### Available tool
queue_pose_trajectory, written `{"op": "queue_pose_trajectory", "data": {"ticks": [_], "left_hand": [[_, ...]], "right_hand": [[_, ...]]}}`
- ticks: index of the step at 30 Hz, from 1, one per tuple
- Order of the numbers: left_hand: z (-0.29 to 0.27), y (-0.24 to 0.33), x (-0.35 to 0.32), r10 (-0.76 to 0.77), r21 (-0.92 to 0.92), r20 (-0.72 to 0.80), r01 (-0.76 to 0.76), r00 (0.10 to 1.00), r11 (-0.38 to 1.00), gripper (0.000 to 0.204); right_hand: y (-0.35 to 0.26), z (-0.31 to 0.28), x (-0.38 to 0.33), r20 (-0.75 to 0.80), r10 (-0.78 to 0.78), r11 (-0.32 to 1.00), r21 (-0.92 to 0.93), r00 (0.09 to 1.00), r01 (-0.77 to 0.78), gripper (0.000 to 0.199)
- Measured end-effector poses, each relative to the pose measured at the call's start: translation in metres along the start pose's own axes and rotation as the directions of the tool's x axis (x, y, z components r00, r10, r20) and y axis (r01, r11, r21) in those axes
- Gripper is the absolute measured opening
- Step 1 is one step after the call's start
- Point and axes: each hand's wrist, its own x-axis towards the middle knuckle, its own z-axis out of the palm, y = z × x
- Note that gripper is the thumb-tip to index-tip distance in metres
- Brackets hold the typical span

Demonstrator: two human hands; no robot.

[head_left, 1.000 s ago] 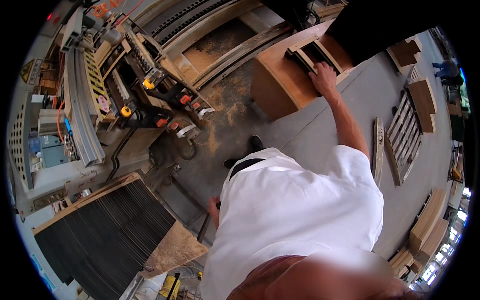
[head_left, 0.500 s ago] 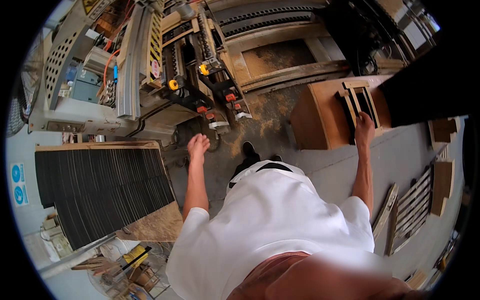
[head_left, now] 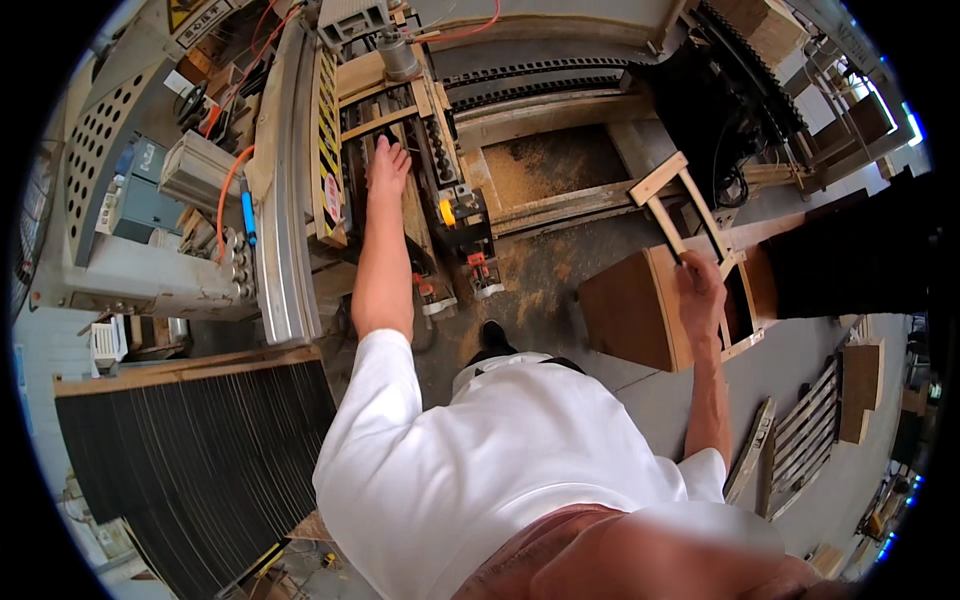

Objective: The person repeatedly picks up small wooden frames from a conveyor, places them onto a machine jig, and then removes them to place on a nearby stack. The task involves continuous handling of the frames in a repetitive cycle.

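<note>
My right hand is closed round a light wooden frame, gripping its near end. The frame is tilted and sticks out past the far edge of a brown box. Below that hand, another wooden frame lies at the box top, partly hidden by the hand. My left hand is stretched out over the machine's rails, fingers apart and holding nothing. Just beyond its fingertips is a light wooden crossbar lying across the rails; whether they touch I cannot tell.
Black-and-yellow striped machine housing stands left of my left arm. Metal clamp ends jut toward me. A tall stack of dark strips is at the lower left. Slatted wood lies on the floor at right. Sawdust covers the floor ahead.
My left hand has moved forward over the machine rails. My right hand has raised one wooden frame off the box top, leaving another there. The view has shifted toward the machine.
</note>
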Motion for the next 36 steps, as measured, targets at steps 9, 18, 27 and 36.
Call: {"op": "queue_pose_trajectory", "data": {"ticks": [9,18,27,36], "left_hand": [[0.007,0.012,0.068,-0.043,-0.405,-0.078,0.008,0.996,0.914,0.063],[-0.031,-0.045,-0.109,-0.117,-0.19,0.046,0.123,0.992,0.974,0.019],[-0.058,-0.07,-0.287,-0.051,-0.211,-0.166,0.015,0.985,0.977,0.033],[-0.071,-0.111,-0.36,-0.009,-0.343,-0.494,-0.185,0.87,0.921,0.028]], "right_hand": [[-0.089,0.092,0.058,0.213,-0.284,0.954,-0.033,0.935,0.297,0.022],[-0.148,0.263,0.153,0.312,-0.66,0.748,0.196,0.683,0.634,0.015],[-0.192,0.431,0.191,0.465,-0.803,0.542,0.312,0.372,0.78,0.027],[-0.207,0.477,0.231,0.516,-0.816,0.394,0.168,0.26,0.904,0.029]]}}
